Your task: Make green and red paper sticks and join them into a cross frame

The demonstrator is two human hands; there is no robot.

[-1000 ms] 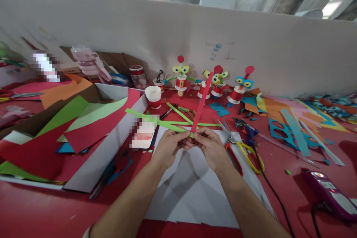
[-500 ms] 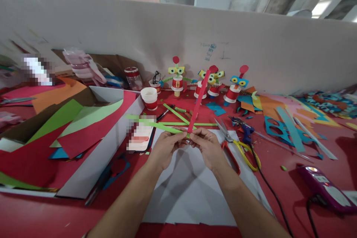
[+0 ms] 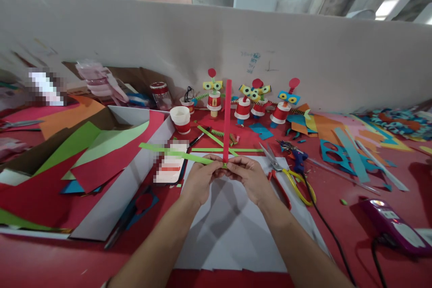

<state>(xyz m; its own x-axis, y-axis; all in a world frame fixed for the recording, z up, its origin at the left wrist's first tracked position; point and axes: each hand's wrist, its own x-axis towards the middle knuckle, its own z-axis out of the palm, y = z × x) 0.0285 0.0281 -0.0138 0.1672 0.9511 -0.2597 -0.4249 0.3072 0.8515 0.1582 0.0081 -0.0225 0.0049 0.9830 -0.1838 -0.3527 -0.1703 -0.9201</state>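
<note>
Over the white paper sheet (image 3: pixel 232 234), my left hand (image 3: pixel 202 180) and my right hand (image 3: pixel 248 177) meet, fingertips closed on the joined ends of two paper strips. The red paper strip (image 3: pixel 227 117) stands upright from the fingertips. Out to the left runs the green paper strip (image 3: pixel 175 152), passing above a phone (image 3: pixel 168 168). Where the strips cross, a small folded bit shows between the two hands; the fingertips partly hide it. More green strips (image 3: pixel 248 150) lie crossed behind my hands, with a coiled green paper spring (image 3: pixel 218 133) near them.
Scissors (image 3: pixel 299 184) and a blue glue gun (image 3: pixel 299 159) with a black cord lie at right, a purple device (image 3: pixel 394 227) further over. A white box (image 3: pixel 121 189) of coloured paper is at left. Paper cups (image 3: pixel 181 120) and several cup figures (image 3: pixel 214 99) stand at the back.
The red strip has swung from leaning right to upright. The green strip's free end has shifted slightly left and down. Both hands stay close together at nearly the same place.
</note>
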